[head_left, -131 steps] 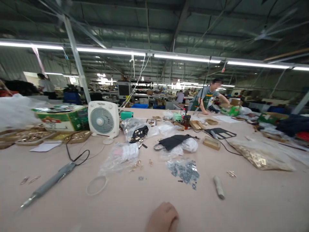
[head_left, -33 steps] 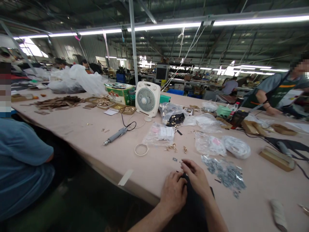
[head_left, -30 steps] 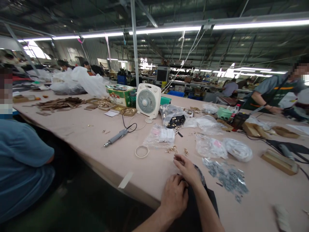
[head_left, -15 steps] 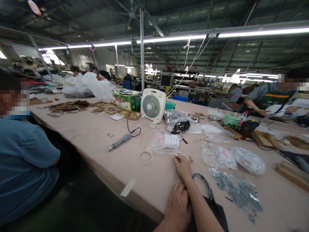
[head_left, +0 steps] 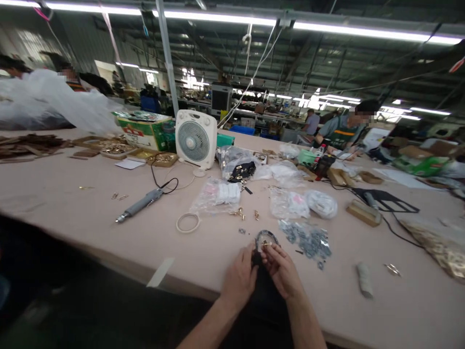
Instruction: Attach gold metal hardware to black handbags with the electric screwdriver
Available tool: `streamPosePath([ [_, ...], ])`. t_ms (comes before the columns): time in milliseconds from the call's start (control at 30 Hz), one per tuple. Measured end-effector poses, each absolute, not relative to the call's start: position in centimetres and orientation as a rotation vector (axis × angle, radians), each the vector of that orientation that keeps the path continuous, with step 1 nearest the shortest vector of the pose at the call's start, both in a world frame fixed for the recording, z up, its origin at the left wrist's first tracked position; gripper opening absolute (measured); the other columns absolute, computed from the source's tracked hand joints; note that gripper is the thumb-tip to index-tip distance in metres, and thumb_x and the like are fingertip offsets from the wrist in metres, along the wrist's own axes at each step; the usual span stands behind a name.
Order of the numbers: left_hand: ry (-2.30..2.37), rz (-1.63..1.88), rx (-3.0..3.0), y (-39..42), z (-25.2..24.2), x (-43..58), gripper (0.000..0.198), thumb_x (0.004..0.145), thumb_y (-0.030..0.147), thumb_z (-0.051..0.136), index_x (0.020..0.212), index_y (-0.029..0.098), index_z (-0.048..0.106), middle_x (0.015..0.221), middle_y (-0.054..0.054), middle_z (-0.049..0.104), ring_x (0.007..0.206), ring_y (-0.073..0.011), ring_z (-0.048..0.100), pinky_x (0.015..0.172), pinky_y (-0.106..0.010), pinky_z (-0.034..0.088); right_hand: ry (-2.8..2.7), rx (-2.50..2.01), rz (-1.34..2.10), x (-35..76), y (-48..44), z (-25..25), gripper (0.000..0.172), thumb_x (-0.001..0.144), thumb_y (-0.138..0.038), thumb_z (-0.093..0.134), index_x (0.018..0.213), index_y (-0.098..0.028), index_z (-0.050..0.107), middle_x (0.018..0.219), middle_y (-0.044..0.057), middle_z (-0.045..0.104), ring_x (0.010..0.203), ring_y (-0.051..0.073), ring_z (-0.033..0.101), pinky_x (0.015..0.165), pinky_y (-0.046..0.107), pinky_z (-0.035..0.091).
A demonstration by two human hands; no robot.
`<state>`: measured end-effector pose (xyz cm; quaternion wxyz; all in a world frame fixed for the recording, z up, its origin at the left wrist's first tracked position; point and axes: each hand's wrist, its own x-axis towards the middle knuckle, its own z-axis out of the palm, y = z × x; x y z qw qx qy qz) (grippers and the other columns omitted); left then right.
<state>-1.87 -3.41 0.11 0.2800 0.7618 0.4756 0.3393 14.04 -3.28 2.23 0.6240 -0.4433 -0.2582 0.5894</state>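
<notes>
My left hand (head_left: 240,275) is closed on the upper edge of a black bag (head_left: 267,305) at the table's front edge. Small and gold-coloured, a metal fitting (head_left: 266,245) sits pinched in the fingertips of my right hand (head_left: 282,267), close to the bag's top. The bag's looped handle (head_left: 267,233), seemingly wrapped in film, lies on the table beyond both hands. More gold fittings (head_left: 239,213) lie loose a little further off. Grey metal washers or plates (head_left: 307,240) in clear plastic are spread right of the handle. My hands cover part of the bag's top.
On the pinkish table (head_left: 210,257) lie a grey electric screwdriver (head_left: 141,206) with a black cord, a roll of tape (head_left: 188,223) and plastic bags (head_left: 218,196). A white box fan (head_left: 196,138) stands behind them. Across the table, a person (head_left: 345,128) in an apron works.
My right hand has come back from the loose gold fittings to the bag with one in its fingers. My left hand has moved onto the bag's edge. The view has swung right.
</notes>
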Motion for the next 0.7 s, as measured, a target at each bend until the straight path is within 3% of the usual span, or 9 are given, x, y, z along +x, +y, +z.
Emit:
streamPosePath([
  [167,1.143,1.048,1.965,-3.9,0.4,-1.8,0.054,0.099,0.022,0.052,0.152,0.026,0.040,0.126,-0.009,0.064,0.101,-0.0216,0.069,0.094,-0.039,0.057,-0.847,-1.240,1.051,15.4,-6.0,0.6,0.032,0.084,-0.047,0.082,0.100,-0.020,0.073,0.083,0.002,0.071,0.073,0.016,0.065,0.070,0.028,0.056],
  [300,0.999,1.037,1.717,-3.8,1.0,-0.8,0.052,0.096,0.040,0.065,0.143,0.024,0.053,0.123,-0.009,0.069,0.093,-0.0197,0.072,0.088,-0.034,0.061,-1.231,-1.360,0.584,15.1,-6.6,0.2,0.021,0.094,-0.042,0.069,0.103,-0.023,0.071,0.100,0.007,0.071,0.092,0.023,0.068,0.084,0.036,0.057],
  [400,0.979,1.040,1.574,-3.2,0.8,0.2,0.037,0.097,0.042,0.063,0.129,0.023,0.066,0.117,-0.008,0.075,0.099,-0.0214,0.074,0.090,-0.032,0.060,-1.425,-1.379,0.308,14.7,-6.8,0.1,0.012,0.098,-0.033,0.064,0.102,-0.024,0.071,0.103,0.008,0.070,0.101,0.025,0.066,0.092,0.041,0.055],
  [533,0.974,1.052,1.429,-2.3,0.1,0.5,0.026,0.098,0.041,0.062,0.110,0.020,0.073,0.103,-0.007,0.079,0.094,-0.0214,0.075,0.085,-0.030,0.060,-1.507,-1.358,0.238,14.7,-6.8,0.1,0.009,0.099,-0.027,0.063,0.103,-0.026,0.070,0.103,0.007,0.070,0.099,0.023,0.066,0.092,0.041,0.054],
  [700,0.905,1.030,1.358,-2.1,0.0,0.2,0.034,0.093,0.043,0.069,0.117,0.019,0.072,0.105,-0.008,0.078,0.094,-0.0208,0.076,0.086,-0.029,0.060,-1.546,-1.313,0.245,14.9,-6.9,0.1,0.011,0.100,-0.022,0.060,0.103,-0.026,0.070,0.104,0.006,0.070,0.100,0.022,0.067,0.091,0.039,0.056],
])
